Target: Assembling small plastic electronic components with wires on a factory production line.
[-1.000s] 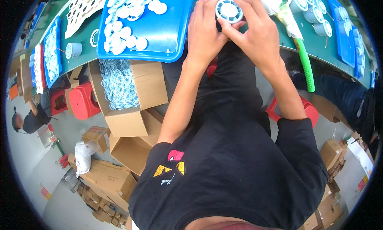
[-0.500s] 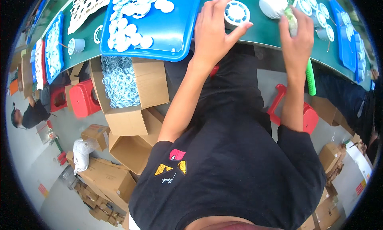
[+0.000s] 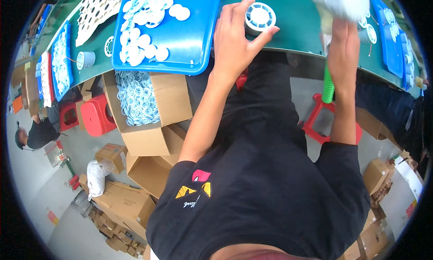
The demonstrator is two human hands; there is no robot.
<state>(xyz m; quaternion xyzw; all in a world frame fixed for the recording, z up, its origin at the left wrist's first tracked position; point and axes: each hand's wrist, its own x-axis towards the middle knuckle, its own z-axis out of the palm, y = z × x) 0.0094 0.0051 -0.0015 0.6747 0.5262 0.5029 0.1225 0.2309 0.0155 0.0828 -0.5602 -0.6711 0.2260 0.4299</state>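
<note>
My left hand [image 3: 239, 39] is curled around a short white cylinder with a slotted round top [image 3: 260, 16], steadying it on the green table near its front edge. The thumb is at its near side and the fingers at its left. A thin brown wire pokes up beyond the fingertips. To the right, my right hand [image 3: 343, 50] grips a mallet [image 3: 345, 3] with a thick white head and a green ribbed handle [image 3: 328, 86]. The mallet's head is raised and smeared by motion, partly hiding the white cylinders behind it.
A blue tray [image 3: 194, 48] with many white discs is left of my left hand. Below it stands a cardboard box [image 3: 173, 95] full of pale blue rings. Another blue tray [image 3: 388, 52] lies far right. Red stools [image 3: 97, 116] stand beneath; a person [image 3: 40, 131] is far left.
My right hand has lifted the mallet off the table, its head now up and to the right. My left hand and the slotted cylinder have shifted slightly left in view.
</note>
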